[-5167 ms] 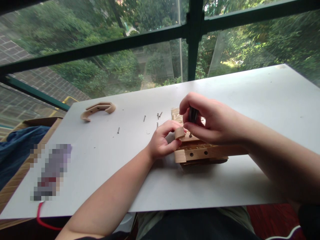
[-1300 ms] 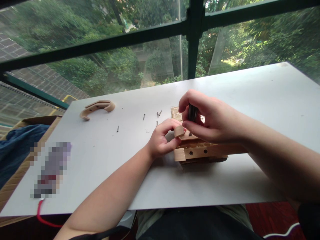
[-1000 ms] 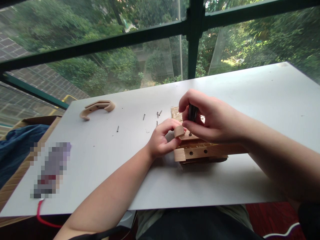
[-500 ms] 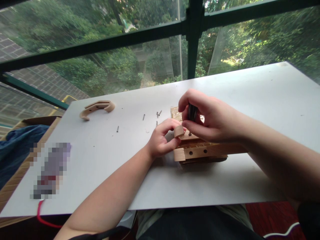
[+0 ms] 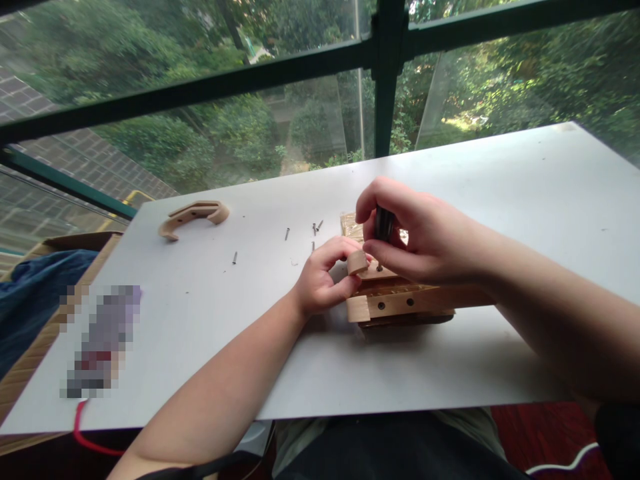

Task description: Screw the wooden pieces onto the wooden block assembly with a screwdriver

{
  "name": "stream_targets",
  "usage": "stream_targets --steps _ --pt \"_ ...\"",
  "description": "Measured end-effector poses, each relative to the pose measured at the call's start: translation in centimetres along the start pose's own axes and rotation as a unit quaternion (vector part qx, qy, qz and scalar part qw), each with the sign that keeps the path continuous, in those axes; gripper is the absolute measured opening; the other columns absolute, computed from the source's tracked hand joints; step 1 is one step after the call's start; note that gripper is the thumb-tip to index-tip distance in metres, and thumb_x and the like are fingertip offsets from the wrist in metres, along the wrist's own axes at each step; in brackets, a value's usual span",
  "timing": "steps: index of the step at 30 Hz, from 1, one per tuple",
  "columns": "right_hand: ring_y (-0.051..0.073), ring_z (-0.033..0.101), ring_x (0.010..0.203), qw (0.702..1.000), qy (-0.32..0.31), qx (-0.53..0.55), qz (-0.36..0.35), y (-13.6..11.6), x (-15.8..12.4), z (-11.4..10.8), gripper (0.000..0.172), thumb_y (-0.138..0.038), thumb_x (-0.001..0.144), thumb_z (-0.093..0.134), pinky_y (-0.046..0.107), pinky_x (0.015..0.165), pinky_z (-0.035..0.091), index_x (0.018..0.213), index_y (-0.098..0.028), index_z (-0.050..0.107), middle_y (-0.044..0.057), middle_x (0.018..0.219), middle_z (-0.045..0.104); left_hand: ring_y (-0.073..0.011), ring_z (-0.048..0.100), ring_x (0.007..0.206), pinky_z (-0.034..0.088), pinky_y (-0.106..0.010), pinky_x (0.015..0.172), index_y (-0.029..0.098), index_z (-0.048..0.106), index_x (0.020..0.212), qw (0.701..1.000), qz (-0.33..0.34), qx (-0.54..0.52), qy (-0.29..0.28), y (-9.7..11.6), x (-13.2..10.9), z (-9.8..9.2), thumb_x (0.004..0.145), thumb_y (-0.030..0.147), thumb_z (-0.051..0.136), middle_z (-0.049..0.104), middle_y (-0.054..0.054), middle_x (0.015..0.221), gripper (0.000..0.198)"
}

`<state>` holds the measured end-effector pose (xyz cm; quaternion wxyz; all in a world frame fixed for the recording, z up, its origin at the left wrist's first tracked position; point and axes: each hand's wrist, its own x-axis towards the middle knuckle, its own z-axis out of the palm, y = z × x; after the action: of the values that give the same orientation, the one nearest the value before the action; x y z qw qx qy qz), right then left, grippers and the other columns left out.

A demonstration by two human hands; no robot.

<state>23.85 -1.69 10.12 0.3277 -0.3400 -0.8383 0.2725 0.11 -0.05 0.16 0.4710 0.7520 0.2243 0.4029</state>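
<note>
Over the white tabletop [image 5: 200,313], the left hand [image 5: 326,279] pinches the curled end [image 5: 357,263] of a half-hidden wooden bar [image 5: 387,273]; the right hand [image 5: 417,230] is wrapped round a dark tool handle [image 5: 384,225] above it, tip unclear.

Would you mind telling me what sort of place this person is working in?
Possibly a room at home or an enclosed balcony: a white table stands by a large window with a dark green frame, trees show outside, and a cardboard box holds blue cloth.
</note>
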Motion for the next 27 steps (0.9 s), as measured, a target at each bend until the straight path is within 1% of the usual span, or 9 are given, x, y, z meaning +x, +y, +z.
stream_targets --steps 7,13,18,22,27 --pt "0.001 0.048 0.065 1.0 0.002 0.014 0.0 0.12 0.02 0.06 0.022 -0.016 0.093 0.062 0.015 0.059 0.04 0.113 -0.017 0.053 -0.004 0.08 0.057 -0.0092 0.074 0.108 0.057 -0.021 0.101 0.016 0.075 0.101 1.0 0.01 -0.01 0.003 -0.08 -0.04 0.05 0.092 0.046 0.079 0.081 -0.006 0.114 0.031" --pt "0.001 0.049 0.065 1.0 0.006 0.016 -0.006 0.35 0.07 0.03 0.022 -0.016 0.094 0.061 0.015 0.059 0.041 0.114 -0.017 0.053 -0.004 0.08 0.058 -0.0103 0.075 0.11 0.057 -0.022 0.101 0.016 0.075 0.1 1.0 0.009 -0.007 0.004 -0.03 -0.07 0.07 0.092 0.047 0.079 0.081 -0.007 0.116 0.032" --pt "0.001 0.05 0.065 1.0 0.009 0.007 -0.008 0.31 0.19 0.01 0.022 -0.016 0.093 0.061 0.014 0.059 0.041 0.114 -0.016 0.054 -0.004 0.08 0.059 -0.0089 0.075 0.109 0.057 -0.021 0.101 0.016 0.075 0.1 1.0 0.01 -0.012 0.004 0.04 -0.05 0.08 0.092 0.047 0.08 0.081 -0.006 0.114 0.032" --pt "0.0 0.05 0.065 1.0 0.008 0.005 -0.007 0.18 0.1 -0.02 0.022 -0.016 0.093 0.061 0.014 0.059 0.041 0.113 -0.016 0.054 -0.004 0.08 0.059 -0.0099 0.075 0.11 0.057 -0.022 0.102 0.016 0.076 0.101 1.0 0.009 -0.01 0.006 0.01 -0.02 0.07 0.092 0.047 0.08 0.081 -0.007 0.115 0.033" --pt "0.0 0.049 0.065 1.0 0.006 0.004 -0.005 0.16 0.0 -0.08 0.022 -0.016 0.094 0.061 0.014 0.059 0.041 0.114 -0.016 0.054 -0.004 0.08 0.059 -0.0082 0.075 0.111 0.057 -0.02 0.102 0.016 0.076 0.102 1.0 0.012 -0.011 0.004 -0.07 0.0 0.14 0.093 0.046 0.079 0.081 -0.006 0.116 0.031"
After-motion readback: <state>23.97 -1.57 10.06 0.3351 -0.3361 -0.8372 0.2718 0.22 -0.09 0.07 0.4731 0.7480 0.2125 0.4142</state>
